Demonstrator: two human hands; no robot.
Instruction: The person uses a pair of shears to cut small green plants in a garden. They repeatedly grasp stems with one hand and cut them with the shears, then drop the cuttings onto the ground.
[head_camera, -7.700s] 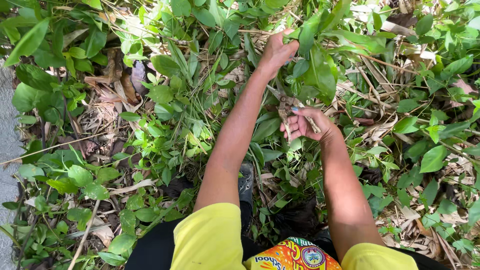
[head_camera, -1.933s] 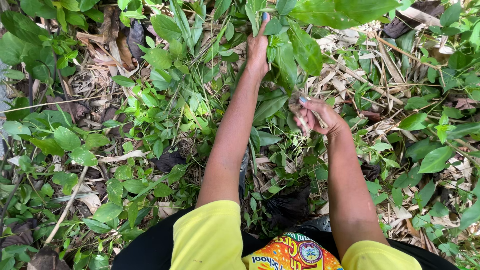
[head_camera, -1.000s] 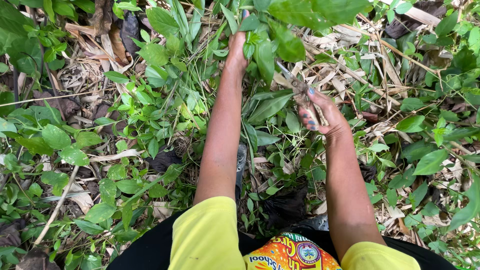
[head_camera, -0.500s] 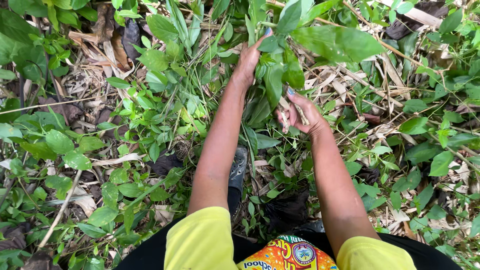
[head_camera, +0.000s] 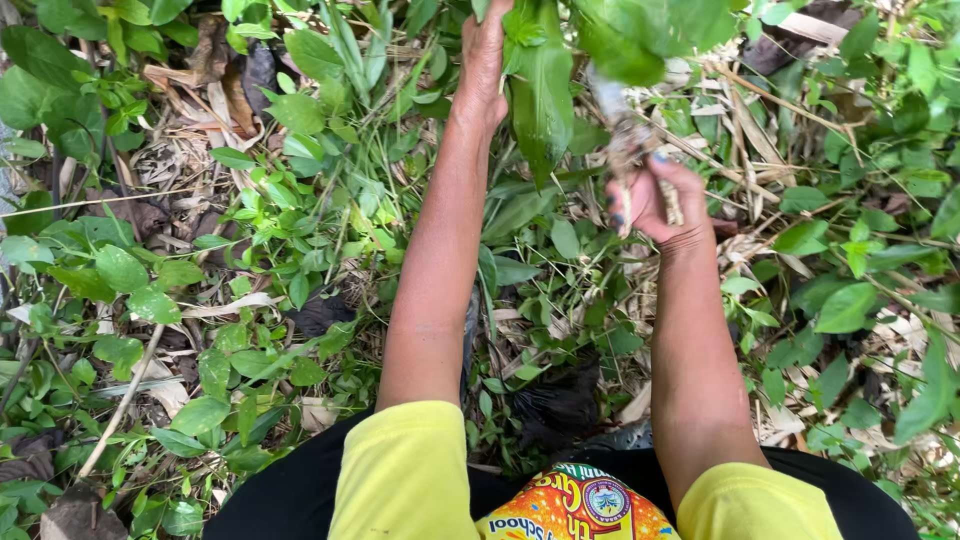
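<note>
Left hand (head_camera: 484, 62) grips the hanging leafy plant (head_camera: 545, 90); right hand (head_camera: 655, 195), just beside it, clutches its pale stalk (head_camera: 622, 135).

This is an outdoor patch of wild undergrowth, not a room: the ground is covered all over by low green leafy plants (head_camera: 150, 290), dry brown fallen leaves (head_camera: 215, 60) on the far left, and pale dead stalks (head_camera: 770, 110) on the far right
</note>
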